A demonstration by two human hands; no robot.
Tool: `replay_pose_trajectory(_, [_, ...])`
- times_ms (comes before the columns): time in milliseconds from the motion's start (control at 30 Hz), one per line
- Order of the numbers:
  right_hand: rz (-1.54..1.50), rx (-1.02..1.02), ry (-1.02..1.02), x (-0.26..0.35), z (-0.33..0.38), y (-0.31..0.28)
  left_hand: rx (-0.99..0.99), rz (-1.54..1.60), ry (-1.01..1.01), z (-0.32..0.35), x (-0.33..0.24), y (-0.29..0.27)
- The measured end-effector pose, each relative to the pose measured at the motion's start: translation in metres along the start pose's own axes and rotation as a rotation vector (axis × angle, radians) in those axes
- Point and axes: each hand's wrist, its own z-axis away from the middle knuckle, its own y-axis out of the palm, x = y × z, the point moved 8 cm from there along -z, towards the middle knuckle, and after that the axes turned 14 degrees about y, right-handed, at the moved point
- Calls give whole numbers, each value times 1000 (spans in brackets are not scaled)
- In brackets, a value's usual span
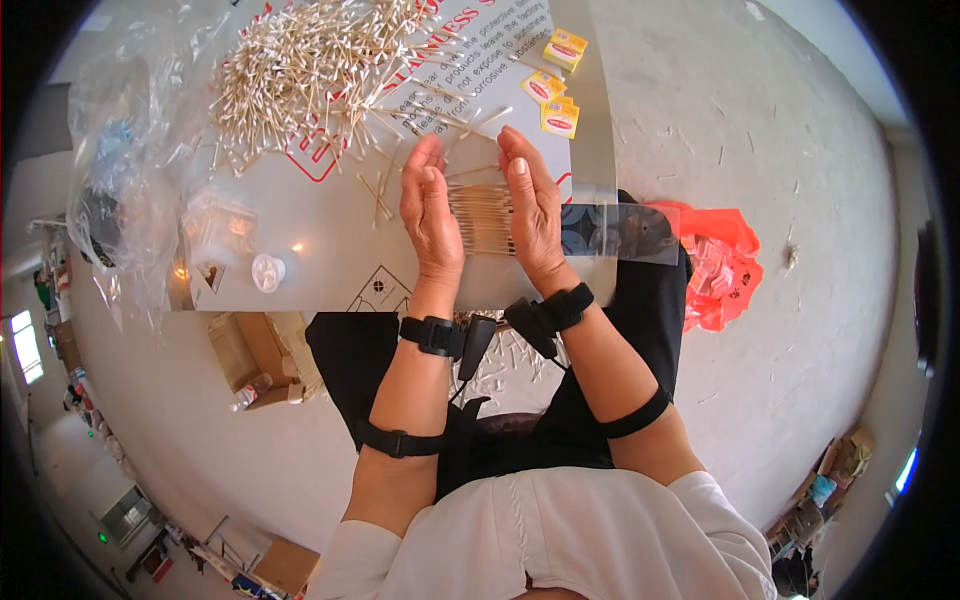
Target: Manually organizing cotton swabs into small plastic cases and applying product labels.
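**Cotton swabs (482, 222) being bracketed by two hands**

At the near side of the table (330, 235), a close row of swabs is being held between the left hand (432, 220) and the right hand (537, 215). Both hands are being held on edge, palms facing, fingers straight and uncurled; how firmly the swab ends are being pressed cannot be told. Just right of the right hand, a clear plastic strip (640, 232) is being extended past the table's right edge. A loose swab heap (310, 80) is being supported at the far left, and small yellow boxes (565, 50) at the far right. The left edge is being draped by a clear bag (130, 170). Pink pieces are being held in a red bag (742, 238) at the right.
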Motion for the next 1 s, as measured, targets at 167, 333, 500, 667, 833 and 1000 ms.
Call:
replay_pose_trajectory(167, [-258, -32, 108, -4, 6, -14, 225, -441, 156, 8, -27, 2])
replay_pose_trajectory(333, [-313, -50, 116, -7, 8, -26, 764, -1209, 327, 39, -32, 31])
replay_pose_trajectory(500, [-293, -52, 108, -6, 8, -24, 816, -1226, 285, 24, -16, 30])
replay_pose_trajectory(667, [-307, -59, 111, -3, 10, -24, 861, -1217, 343, 12, -12, 35])
replay_pose_trajectory(833, [-234, -107, 78, 1, 26, -29, 894, -1234, 292, 39, -20, 32])
replay_pose_trajectory(1000, [-72, -212, 28, -1, 61, -34, 772, -1135, 331, 39, -28, 24])
